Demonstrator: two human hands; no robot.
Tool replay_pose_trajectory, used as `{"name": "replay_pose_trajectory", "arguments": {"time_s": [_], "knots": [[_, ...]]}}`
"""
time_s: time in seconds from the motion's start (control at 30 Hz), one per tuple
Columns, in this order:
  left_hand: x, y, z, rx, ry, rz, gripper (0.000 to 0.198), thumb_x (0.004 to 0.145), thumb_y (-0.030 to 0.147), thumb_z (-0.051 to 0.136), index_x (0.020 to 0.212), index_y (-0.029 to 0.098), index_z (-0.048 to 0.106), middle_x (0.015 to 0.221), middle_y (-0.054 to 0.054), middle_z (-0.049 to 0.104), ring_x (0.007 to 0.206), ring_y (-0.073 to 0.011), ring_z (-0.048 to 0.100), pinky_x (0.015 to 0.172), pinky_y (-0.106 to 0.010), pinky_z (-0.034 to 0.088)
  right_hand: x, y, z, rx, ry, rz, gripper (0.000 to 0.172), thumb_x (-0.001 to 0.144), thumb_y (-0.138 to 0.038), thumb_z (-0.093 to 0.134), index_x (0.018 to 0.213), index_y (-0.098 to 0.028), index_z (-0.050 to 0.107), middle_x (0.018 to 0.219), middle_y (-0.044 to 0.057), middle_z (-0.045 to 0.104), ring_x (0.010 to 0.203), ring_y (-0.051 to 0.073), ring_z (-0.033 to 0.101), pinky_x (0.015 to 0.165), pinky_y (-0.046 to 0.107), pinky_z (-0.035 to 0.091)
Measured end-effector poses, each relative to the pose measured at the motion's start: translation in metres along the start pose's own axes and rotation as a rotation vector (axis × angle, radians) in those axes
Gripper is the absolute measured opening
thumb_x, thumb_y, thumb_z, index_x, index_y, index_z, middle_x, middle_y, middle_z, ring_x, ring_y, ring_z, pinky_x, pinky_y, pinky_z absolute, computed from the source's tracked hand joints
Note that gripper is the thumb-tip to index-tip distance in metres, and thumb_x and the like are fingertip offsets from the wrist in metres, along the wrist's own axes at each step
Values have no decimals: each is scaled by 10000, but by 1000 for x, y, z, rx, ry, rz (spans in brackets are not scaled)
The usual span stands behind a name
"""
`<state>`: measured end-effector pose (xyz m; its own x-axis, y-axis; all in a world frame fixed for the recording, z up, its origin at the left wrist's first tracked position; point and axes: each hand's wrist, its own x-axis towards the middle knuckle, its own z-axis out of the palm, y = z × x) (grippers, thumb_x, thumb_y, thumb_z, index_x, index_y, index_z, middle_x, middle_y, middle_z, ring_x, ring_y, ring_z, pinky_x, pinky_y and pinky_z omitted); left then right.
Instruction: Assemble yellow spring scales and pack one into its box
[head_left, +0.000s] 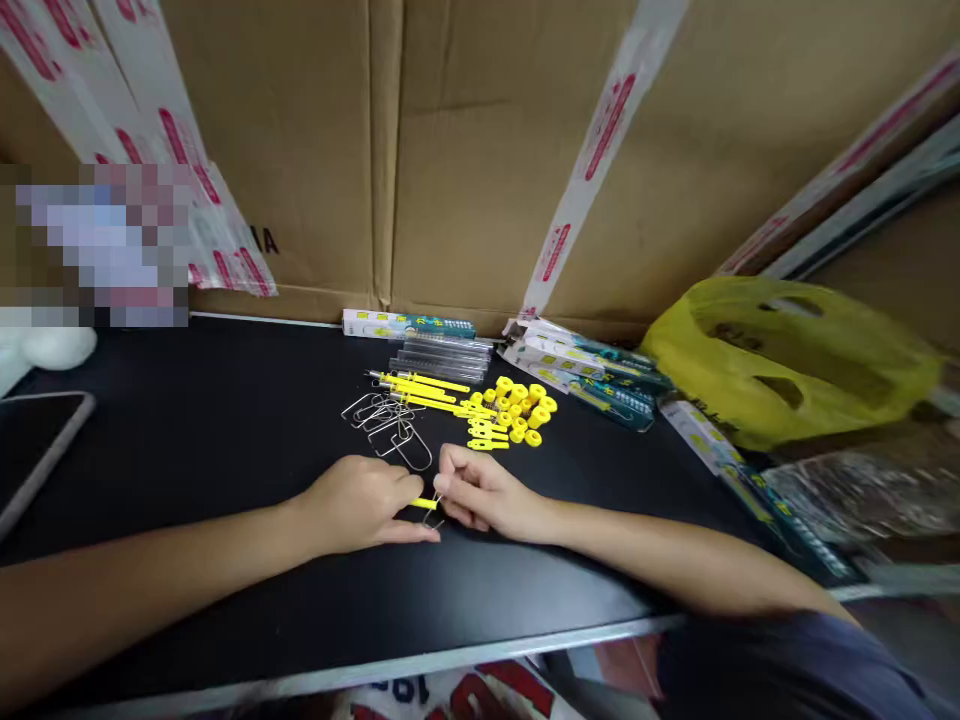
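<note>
My left hand (358, 503) is closed on a thin yellow plastic rod (425, 503), whose end sticks out toward the right. My right hand (496, 497) pinches a bent metal wire (434, 517) at the tip of that rod; whether the wire passes through the rod is too small to tell. Just beyond my hands lies a loose pile of bent wire hooks (405, 432). Several yellow rods with metal ends (427, 393) lie behind them. To their right are small flat yellow pieces (487, 434) and a cluster of yellow caps (538, 418).
Clear plastic tubes (442, 358) lie behind the rods. Printed narrow boxes (577, 365) are stacked at the back right, and another box (409, 324) lies by the cardboard wall (465, 200). A yellow plastic bag (787, 390) sits far right; a phone-like device (37, 450) lies left.
</note>
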<state>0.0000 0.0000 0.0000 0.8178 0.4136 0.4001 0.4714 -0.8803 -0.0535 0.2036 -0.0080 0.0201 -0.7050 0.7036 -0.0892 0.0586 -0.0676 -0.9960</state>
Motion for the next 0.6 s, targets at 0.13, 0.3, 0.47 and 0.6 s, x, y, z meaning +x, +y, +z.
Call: {"name": "replay_pose_trajectory", "arguments": {"time_s": [0.13, 0.3, 0.47, 0.6], "knots": [[-1, 0, -2, -23, -30, -4, 518, 933, 567, 297, 701, 170, 534, 594, 4, 590, 522, -153, 588, 491, -273, 336, 0, 2, 0, -13, 4, -14, 334, 892, -451, 494, 746, -197, 336, 501, -105, 427, 385, 20, 329, 357, 108, 268], [-1, -1, -4, -34, -42, 18, 509, 926, 575, 315, 697, 171, 523, 602, 3, 593, 519, -142, 577, 487, -263, 331, 0, 1, 0, -25, 15, -32, 340, 849, -435, 576, 734, -183, 378, 491, -103, 424, 388, 21, 346, 365, 118, 272], [1, 0, -7, -41, -37, 24, 510, 924, 597, 277, 751, 170, 498, 617, 6, 597, 527, -141, 580, 494, -250, 343, 1, 0, -1, -41, -16, -22, 350, 863, -445, 548, 705, -182, 380, 483, -91, 443, 387, 23, 362, 365, 120, 271], [2, 0, -8, -49, -39, 36, 446, 948, 544, 274, 814, 172, 480, 650, 10, 612, 539, -136, 585, 502, -238, 350, 1, 1, -3, -36, -21, -8, 351, 890, -459, 492, 700, -179, 399, 476, -88, 444, 365, 24, 342, 343, 122, 257]]}}
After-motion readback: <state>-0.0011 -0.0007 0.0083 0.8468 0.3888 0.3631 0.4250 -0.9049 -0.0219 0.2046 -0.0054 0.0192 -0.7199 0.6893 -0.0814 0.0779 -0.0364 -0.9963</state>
